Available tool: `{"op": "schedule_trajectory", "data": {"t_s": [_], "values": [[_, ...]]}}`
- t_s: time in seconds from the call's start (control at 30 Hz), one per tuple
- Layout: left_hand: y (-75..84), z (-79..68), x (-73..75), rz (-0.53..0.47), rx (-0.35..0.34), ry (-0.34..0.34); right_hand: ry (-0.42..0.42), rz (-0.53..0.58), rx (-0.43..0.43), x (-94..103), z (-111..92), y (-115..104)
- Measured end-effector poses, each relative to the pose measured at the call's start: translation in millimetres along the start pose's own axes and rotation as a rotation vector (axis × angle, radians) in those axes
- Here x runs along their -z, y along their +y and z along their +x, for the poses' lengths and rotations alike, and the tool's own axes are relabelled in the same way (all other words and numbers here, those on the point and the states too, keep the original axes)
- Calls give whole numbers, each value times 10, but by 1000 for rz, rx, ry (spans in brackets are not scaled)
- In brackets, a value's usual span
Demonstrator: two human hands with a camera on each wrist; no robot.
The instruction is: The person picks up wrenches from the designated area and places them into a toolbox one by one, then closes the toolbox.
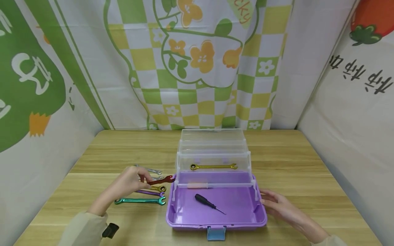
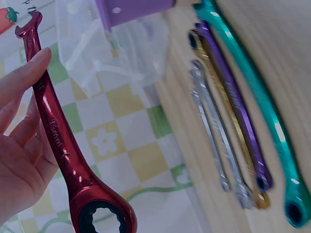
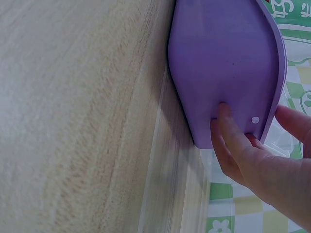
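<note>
My left hand (image 1: 131, 180) grips a red combination wrench (image 2: 57, 131) by its shank, thumb near the open end. In the head view the wrench's open end overlaps the left edge of the purple toolbox (image 1: 238, 205). My right hand (image 3: 255, 155) touches the toolbox's right side, fingertips on the outer wall and thumb at the rim. A black-handled screwdriver (image 1: 203, 200) lies on the box floor. A gold wrench (image 1: 213, 166) lies in a raised clear tray. Left of the box, a green wrench (image 1: 138, 201), a purple wrench (image 2: 233, 92), a gold wrench (image 2: 221, 80) and silver wrenches (image 2: 214, 111) lie side by side.
The clear trays (image 1: 212, 147) stand unfolded toward the back of the toolbox. Beneath the lowest shows a pale orange handle (image 1: 197, 186). A blue latch (image 1: 216, 234) hangs at the front. Printed curtains (image 1: 197, 95) enclose the wooden table (image 1: 286, 153).
</note>
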State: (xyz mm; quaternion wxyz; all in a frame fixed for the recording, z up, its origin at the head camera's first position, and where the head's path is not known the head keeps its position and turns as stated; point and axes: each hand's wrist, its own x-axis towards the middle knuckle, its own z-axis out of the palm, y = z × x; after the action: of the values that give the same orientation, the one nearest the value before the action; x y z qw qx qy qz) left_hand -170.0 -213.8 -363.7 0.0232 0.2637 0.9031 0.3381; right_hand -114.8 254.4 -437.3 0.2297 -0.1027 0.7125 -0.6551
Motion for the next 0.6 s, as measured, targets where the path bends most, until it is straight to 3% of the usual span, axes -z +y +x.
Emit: {"op": "schedule_trajectory", "data": {"t_s": [0.6], "values": [[313, 486, -119, 24, -55, -43, 1, 2, 10, 4, 0, 1]]}}
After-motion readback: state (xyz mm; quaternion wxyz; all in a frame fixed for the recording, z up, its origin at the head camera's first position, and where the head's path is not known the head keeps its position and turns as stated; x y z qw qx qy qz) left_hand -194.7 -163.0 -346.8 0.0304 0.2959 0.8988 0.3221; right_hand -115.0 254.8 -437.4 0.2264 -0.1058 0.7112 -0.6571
